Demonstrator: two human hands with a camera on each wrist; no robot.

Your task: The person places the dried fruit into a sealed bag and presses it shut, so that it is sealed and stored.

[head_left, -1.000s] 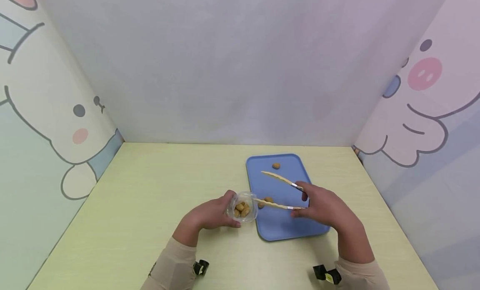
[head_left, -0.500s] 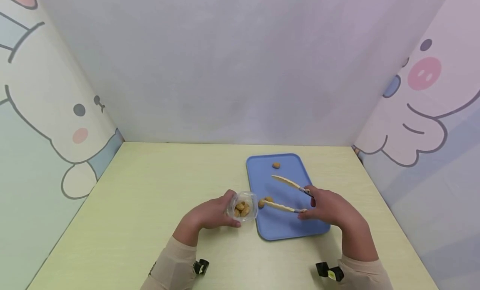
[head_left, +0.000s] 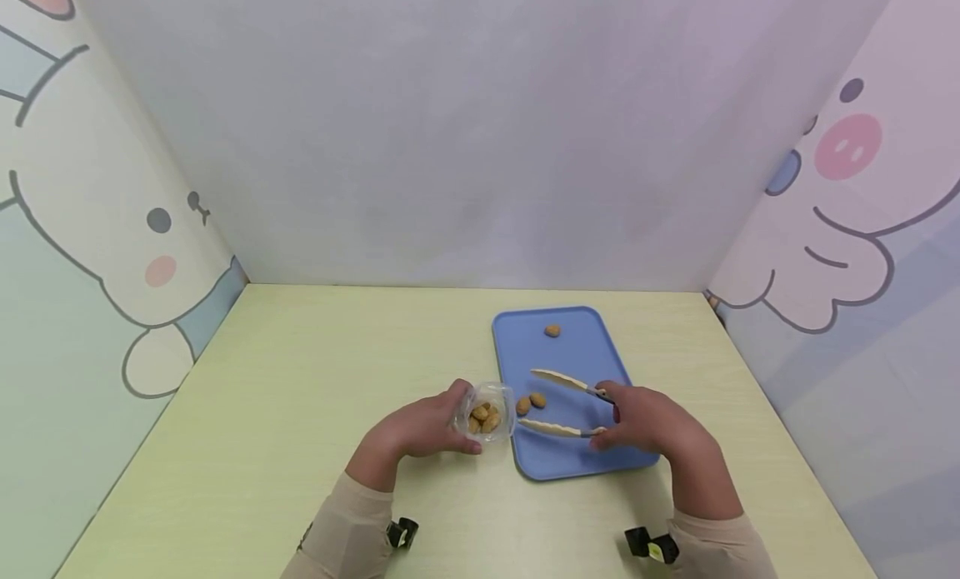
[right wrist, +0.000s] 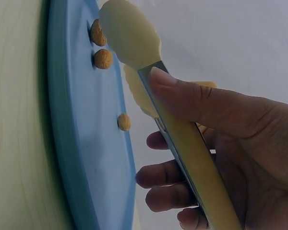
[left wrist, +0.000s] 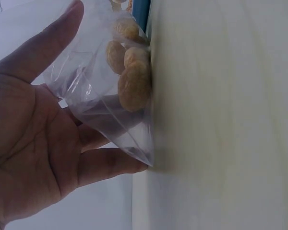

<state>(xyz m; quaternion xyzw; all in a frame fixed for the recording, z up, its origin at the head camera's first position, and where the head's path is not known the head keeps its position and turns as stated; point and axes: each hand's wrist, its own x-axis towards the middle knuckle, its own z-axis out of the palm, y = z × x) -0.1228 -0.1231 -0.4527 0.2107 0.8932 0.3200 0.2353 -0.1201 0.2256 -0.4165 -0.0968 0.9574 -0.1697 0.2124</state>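
Observation:
In the head view my left hand (head_left: 431, 422) holds a clear plastic container (head_left: 501, 391) from its left side, thumb and fingers spread around it. Inside lie several wrinkled brown nuts (left wrist: 134, 86). My right hand (head_left: 648, 416) grips a pair of tongs (right wrist: 192, 158) with cream tips and yellow handles, thumb on one arm and fingers at the other. The tongs' tips stand apart over the blue tray (head_left: 577, 462), with nothing pinched. Two loose nuts (head_left: 523, 405) lie between the tips' lines near the tray's left edge, beside the container.
One more nut (head_left: 552, 331) lies at the tray's far end. The pale wooden table (head_left: 337, 337) meets a grey wall (head_left: 450, 146) behind and cartoon-painted walls (head_left: 75, 329) at both sides.
The tongs first drew right, off the two nuts, then came back left and nearer to me, their tips closer together. The left hand and container have stayed put.

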